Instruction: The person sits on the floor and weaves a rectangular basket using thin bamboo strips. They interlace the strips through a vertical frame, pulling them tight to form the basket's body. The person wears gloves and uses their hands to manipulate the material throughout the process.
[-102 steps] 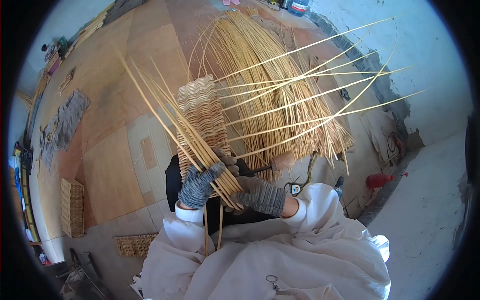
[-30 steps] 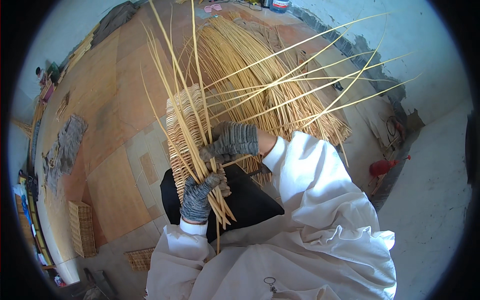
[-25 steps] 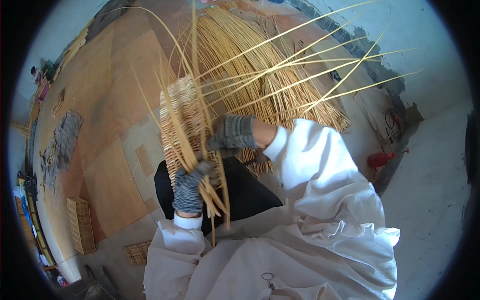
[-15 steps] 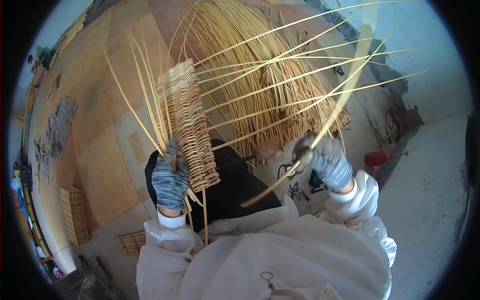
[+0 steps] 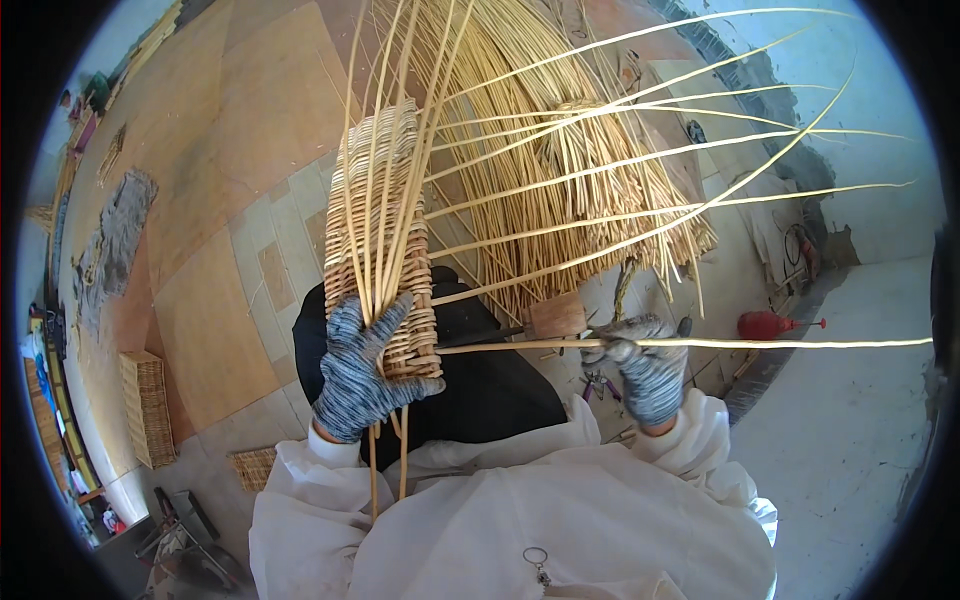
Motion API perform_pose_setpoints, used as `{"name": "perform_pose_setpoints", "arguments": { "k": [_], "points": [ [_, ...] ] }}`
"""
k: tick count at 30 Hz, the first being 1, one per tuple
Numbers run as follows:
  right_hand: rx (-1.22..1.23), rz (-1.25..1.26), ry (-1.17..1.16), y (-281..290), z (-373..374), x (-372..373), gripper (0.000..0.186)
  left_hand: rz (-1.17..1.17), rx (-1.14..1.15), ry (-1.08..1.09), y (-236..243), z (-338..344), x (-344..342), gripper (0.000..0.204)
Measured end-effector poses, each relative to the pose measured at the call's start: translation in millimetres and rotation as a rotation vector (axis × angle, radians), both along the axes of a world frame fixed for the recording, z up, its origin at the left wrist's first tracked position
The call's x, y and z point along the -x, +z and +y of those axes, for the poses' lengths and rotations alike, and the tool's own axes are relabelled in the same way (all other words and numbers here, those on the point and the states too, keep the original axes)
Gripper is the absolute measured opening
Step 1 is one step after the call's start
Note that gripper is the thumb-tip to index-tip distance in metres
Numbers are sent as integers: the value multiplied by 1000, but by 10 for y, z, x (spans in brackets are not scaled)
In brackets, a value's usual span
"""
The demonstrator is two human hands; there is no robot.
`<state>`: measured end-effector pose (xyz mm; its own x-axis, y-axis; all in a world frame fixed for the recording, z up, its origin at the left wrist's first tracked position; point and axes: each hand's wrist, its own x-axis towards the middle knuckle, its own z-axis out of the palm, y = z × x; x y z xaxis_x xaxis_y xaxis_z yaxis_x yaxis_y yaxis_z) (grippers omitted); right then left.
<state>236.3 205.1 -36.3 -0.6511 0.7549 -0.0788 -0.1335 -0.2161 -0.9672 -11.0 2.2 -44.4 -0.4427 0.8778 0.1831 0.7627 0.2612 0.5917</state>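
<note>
A narrow woven wicker panel (image 5: 375, 190) stands upright over my lap, with long willow rods fanning out from its right edge. My left hand (image 5: 365, 375), in a grey striped glove, grips the panel's lower end, thumb over several loose rods (image 5: 380, 255) that run up its front. On the right, my gloved right hand (image 5: 645, 365) is closed on a single willow rod (image 5: 780, 343). That rod's left end meets the panel's right edge near the bottom; whether it is pushed into the weave I cannot tell. More rod ends poke out below my left hand.
A large pile of willow rods (image 5: 590, 180) lies beyond the panel. Nearby are a wooden-headed mallet (image 5: 557, 316), pliers (image 5: 602, 386) and a red tool (image 5: 765, 325). Woven pieces (image 5: 148, 410) and a grey cloth (image 5: 115, 250) lie on the left.
My right hand has lowered its rod from a steep slant to level, its end now at the panel. My left hand has moved onto the panel, and its rods have swung across the front.
</note>
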Motion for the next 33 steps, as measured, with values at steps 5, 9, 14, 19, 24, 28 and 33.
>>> {"name": "perform_pose_setpoints", "arguments": {
  "k": [5, 9, 14, 19, 24, 28, 33],
  "points": [
    [-287, -109, 122, 202, 101, 148, 18, -64, -90, 29, -75, -43, 29, 90],
    [-740, 218, 495, 213, 455, 428, 15, -111, -64, 47, -52, -25, 22, 90],
    [-808, 209, 761, 257, 582, 662, 14, -178, -52, 55, -33, -59, 17, 91],
    [-844, 355, 764, 201, 528, 792, 11, -169, -34, 38, 4, -75, 58, 90],
    [-882, 350, 623, -2, 466, 795, 8, -211, -48, 95, -103, -63, -3, 88],
    [-709, 212, 476, 73, 162, 389, 11, -172, -26, 26, -9, -33, 30, 89],
    [-567, 160, 408, 29, -130, 258, 16, -101, 40, -75, -2, -60, 166, 87]
  ]
}}
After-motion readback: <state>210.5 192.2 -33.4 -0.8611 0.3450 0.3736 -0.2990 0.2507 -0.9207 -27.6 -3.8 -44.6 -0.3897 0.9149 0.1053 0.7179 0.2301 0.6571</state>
